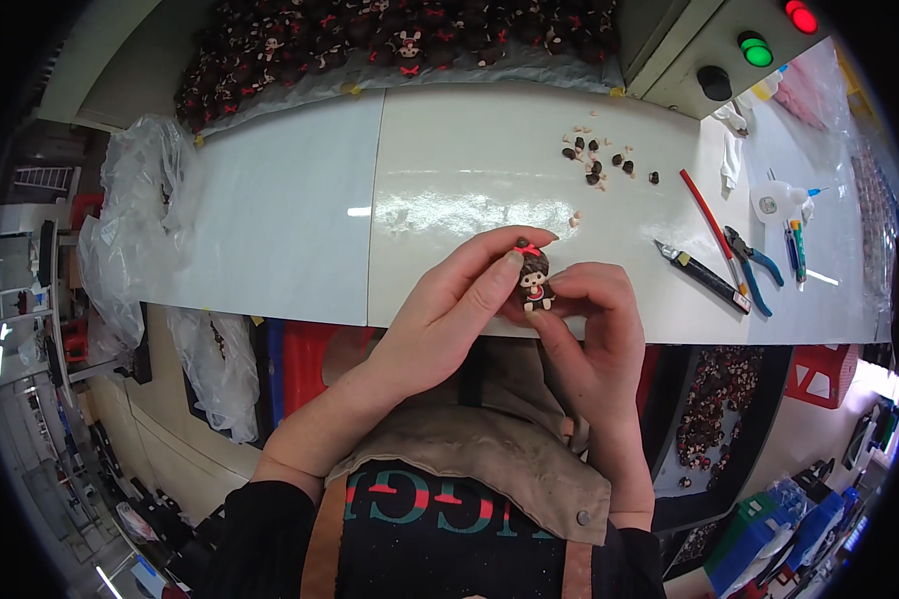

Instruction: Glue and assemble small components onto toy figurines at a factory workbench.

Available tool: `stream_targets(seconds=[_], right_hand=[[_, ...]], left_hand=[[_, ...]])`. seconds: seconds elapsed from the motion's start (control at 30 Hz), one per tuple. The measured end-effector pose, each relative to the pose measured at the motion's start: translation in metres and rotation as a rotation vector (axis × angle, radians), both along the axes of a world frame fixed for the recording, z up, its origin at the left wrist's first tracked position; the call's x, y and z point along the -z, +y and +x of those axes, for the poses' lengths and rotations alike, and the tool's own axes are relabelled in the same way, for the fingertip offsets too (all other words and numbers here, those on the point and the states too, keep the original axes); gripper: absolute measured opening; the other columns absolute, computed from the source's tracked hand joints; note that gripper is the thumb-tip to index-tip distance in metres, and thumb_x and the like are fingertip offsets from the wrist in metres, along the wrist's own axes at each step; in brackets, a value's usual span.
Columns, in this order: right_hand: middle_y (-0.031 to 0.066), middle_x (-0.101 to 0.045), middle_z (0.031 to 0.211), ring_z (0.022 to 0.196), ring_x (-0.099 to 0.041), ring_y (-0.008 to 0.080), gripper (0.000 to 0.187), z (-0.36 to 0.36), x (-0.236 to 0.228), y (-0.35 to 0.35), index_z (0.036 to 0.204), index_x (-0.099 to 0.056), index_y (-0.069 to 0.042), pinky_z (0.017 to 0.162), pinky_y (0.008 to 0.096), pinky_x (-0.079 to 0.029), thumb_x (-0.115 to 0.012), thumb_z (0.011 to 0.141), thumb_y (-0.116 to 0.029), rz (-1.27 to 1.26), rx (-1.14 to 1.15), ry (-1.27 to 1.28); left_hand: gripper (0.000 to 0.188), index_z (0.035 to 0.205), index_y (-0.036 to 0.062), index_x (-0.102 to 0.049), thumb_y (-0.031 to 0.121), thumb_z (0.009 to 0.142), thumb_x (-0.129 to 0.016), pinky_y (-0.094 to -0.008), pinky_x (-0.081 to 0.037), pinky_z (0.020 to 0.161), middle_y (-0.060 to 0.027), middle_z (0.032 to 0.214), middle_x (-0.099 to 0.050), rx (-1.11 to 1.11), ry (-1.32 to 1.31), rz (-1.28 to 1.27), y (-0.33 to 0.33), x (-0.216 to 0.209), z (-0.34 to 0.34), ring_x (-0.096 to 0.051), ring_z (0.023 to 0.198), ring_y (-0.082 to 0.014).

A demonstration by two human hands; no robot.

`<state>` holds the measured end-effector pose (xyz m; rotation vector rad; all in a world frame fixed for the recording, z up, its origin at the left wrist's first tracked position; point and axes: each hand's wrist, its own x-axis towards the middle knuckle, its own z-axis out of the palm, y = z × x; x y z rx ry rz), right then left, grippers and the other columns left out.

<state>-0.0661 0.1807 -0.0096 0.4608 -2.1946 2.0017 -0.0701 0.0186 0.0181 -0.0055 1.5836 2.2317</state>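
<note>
Between my two hands, just over the near edge of the white table, I hold a small doll figurine (535,283) with brown hair, a red bow and a dark outfit. My left hand (474,290) pinches its head from the left, thumb in front. At its right side and feet, my right hand (594,314) closes on the body with thumb and fingertips. The figurine stands upright, its front turned up toward me. Several small dark pieces (593,168) and pale bits (575,219) lie on the table beyond my hands.
To the right lie a utility knife (704,275), pliers (752,270), a red stick-like tool (707,215) and a white bottle (772,203). Many finished-looking figurines (410,45) crowd the far side. A control panel (734,60) overhangs the far right. A drawer of small parts (714,409) sits below the edge.
</note>
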Motion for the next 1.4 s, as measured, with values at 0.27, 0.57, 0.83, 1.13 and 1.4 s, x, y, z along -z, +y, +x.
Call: stream_targets(seconds=[0.27, 0.57, 0.83, 1.13, 1.4], right_hand=[[0.0092, -0.055, 0.097, 0.089, -0.058, 0.0184, 0.027, -0.001, -0.006, 0.003, 0.098, -0.057, -0.003, 0.073, 0.0273, -0.054, -0.065, 0.075, 0.008, 0.062, -0.057, 0.013], [0.0090, -0.057, 0.096, 0.086, -0.060, 0.0169, 0.022, -0.001, -0.001, 0.006, 0.097, -0.055, -0.002, 0.074, 0.0264, -0.053, -0.064, 0.078, 0.006, -0.026, -0.067, -0.019], [0.0088, -0.059, 0.098, 0.087, -0.061, 0.0147, 0.020, 0.002, 0.002, 0.007, 0.100, -0.055, 0.000, 0.077, 0.0260, -0.052, -0.062, 0.082, 0.005, -0.109, -0.086, -0.099], [0.0092, -0.061, 0.097, 0.086, -0.061, 0.0148, 0.021, 0.004, 0.001, 0.006, 0.102, -0.055, 0.001, 0.076, 0.0258, -0.051, -0.062, 0.082, 0.005, -0.073, -0.081, -0.111], [0.0087, -0.061, 0.096, 0.086, -0.062, 0.0153, 0.021, 0.004, 0.003, 0.004, 0.102, -0.055, 0.000, 0.074, 0.0253, -0.051, -0.061, 0.083, 0.005, -0.066, -0.085, -0.040]], left_hand=[[0.033, 0.128, 0.0035, -0.045, 0.020, 0.100, -0.038, -0.0273, -0.048, 0.085, -0.0036, 0.106, -0.054, -0.005, -0.015, -0.028, 0.001, -0.005, 0.000, -0.054, 0.096, -0.0104], [0.034, 0.125, 0.0017, -0.047, 0.023, 0.100, -0.038, -0.0212, -0.048, 0.074, -0.0020, 0.094, -0.055, -0.039, -0.056, -0.037, 0.003, -0.002, 0.000, -0.053, 0.080, -0.0050], [0.034, 0.128, 0.0052, -0.044, 0.023, 0.100, -0.039, -0.0233, -0.046, 0.073, -0.0013, 0.096, -0.053, -0.029, -0.037, 0.008, 0.002, -0.002, 0.000, -0.051, 0.078, -0.0076], [0.034, 0.127, 0.0068, -0.046, 0.024, 0.098, -0.043, -0.0211, -0.044, 0.070, -0.0001, 0.097, -0.052, -0.039, -0.043, -0.010, -0.001, -0.001, 0.001, -0.050, 0.077, -0.0065], [0.033, 0.126, 0.0068, -0.047, 0.024, 0.098, -0.044, -0.0208, -0.043, 0.070, -0.0001, 0.095, -0.054, -0.038, -0.021, -0.069, -0.003, -0.003, 0.002, -0.050, 0.078, -0.0060]])
